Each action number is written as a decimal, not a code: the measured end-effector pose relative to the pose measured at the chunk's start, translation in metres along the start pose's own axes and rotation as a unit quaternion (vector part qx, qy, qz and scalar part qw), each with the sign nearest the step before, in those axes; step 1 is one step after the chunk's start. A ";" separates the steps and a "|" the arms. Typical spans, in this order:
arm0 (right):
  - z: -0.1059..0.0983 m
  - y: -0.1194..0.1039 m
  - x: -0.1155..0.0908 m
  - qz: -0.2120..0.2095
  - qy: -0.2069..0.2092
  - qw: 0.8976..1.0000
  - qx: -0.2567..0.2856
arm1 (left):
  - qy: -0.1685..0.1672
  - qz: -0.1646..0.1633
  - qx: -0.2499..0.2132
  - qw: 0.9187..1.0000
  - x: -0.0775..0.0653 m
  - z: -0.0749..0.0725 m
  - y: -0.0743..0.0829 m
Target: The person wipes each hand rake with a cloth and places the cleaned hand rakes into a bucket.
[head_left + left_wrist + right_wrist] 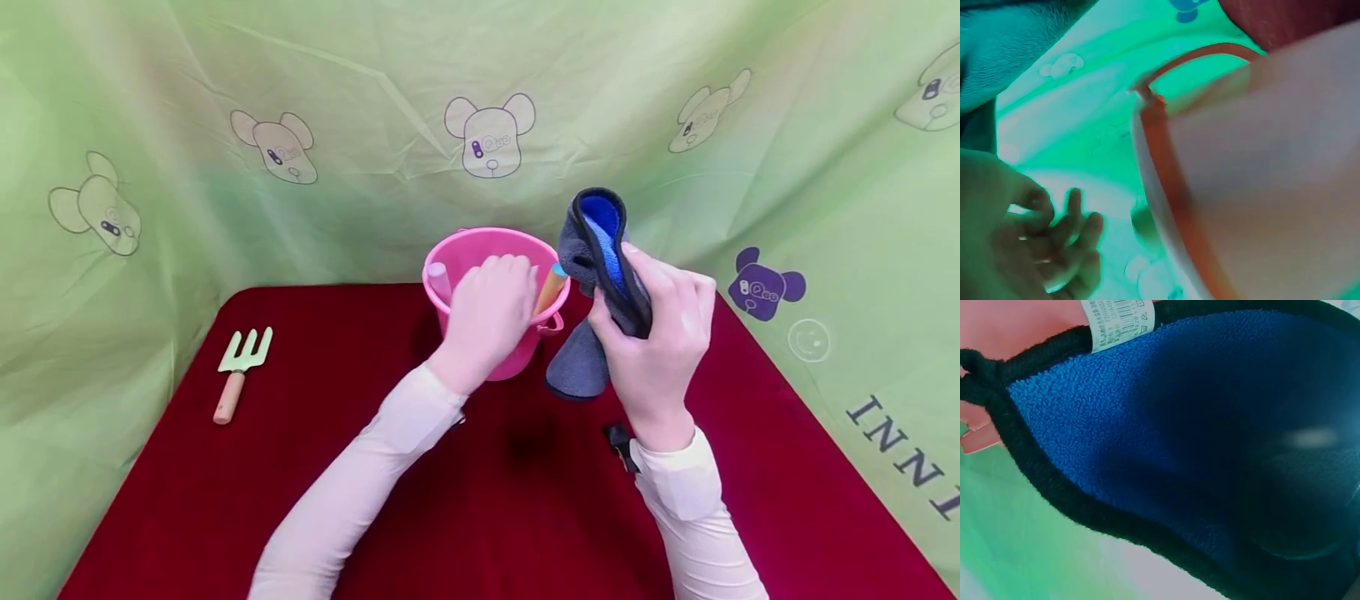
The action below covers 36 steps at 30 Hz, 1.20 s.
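Observation:
My left hand (491, 308) is over the mouth of a pink bucket (512, 365); in the left wrist view its fingers (1088, 234) curl loosely beside the rim with nothing between them. My right hand (660, 342) pinches a grey and blue cloth (577, 367) with black edging, up at the bucket's right side. It hangs folded, its lower part drooping. The right wrist view is mostly filled by the blue side of the cloth (1079, 425), where a white label (1119, 322) shows. Inside the bucket, a pink-ended stick (438, 279) and an orange, blue-tipped stick (552, 287) lean against the wall.
A small hand fork (238, 375) with pale green tines and a wooden handle lies at the left of the dark red tabletop (480, 517). Green printed curtains (375, 192) enclose the back and both sides, close behind the bucket.

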State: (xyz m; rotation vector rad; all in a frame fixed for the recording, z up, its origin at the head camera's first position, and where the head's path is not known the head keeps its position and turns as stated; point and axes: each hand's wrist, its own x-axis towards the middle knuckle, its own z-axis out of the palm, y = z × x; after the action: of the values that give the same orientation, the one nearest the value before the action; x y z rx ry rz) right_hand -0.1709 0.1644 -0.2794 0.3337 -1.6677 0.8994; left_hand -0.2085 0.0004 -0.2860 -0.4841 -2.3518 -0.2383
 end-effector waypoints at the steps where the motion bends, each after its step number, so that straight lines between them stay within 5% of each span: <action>1: 0.000 0.000 0.000 0.000 0.001 1.000 0.001 | 0.025 0.002 -0.001 1.000 -0.007 -0.004 -0.006; 3: 0.001 -0.001 -0.001 0.000 0.001 1.000 0.002 | 0.058 -0.003 -0.008 0.998 -0.024 -0.011 -0.022; 5: 0.002 -0.001 -0.001 -0.001 0.001 1.000 0.001 | 0.055 -0.022 -0.012 0.998 -0.042 -0.018 -0.040; 8: 0.002 0.000 -0.001 -0.005 -0.004 1.000 0.004 | -0.015 -0.094 -0.011 0.995 -0.069 -0.028 -0.069; 13: 0.002 0.001 -0.002 -0.008 -0.015 1.000 0.005 | -0.109 -0.216 0.003 0.970 -0.115 -0.036 -0.126; 23: 0.004 0.000 -0.006 -0.005 -0.023 1.000 0.003 | -0.173 -0.283 0.074 0.940 -0.196 -0.046 -0.222; 26: 0.004 0.000 -0.006 -0.005 -0.026 1.000 0.003 | -0.241 -0.320 0.081 0.913 -0.207 -0.048 -0.240; 30: 0.005 -0.001 -0.006 -0.007 -0.029 1.000 0.000 | -0.353 -0.365 0.059 0.859 -0.212 -0.047 -0.255; 32: 0.005 -0.001 -0.006 -0.007 -0.029 1.000 -0.001 | -0.378 -0.368 0.056 0.848 -0.214 -0.044 -0.259; 33: 0.005 -0.001 -0.006 -0.006 -0.028 1.000 -0.001 | -0.381 -0.364 0.057 0.848 -0.214 -0.043 -0.259; 36: 0.004 0.001 -0.005 -0.004 -0.021 1.000 -0.005 | -0.342 -0.343 0.063 0.872 -0.217 -0.040 -0.257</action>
State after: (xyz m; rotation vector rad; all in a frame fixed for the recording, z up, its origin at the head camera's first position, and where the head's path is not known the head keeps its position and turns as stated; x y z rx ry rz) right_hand -0.1723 0.1611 -0.2842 0.3546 -1.7075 0.8840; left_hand -0.1421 -0.3060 -0.4144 0.4447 -3.1413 -0.2586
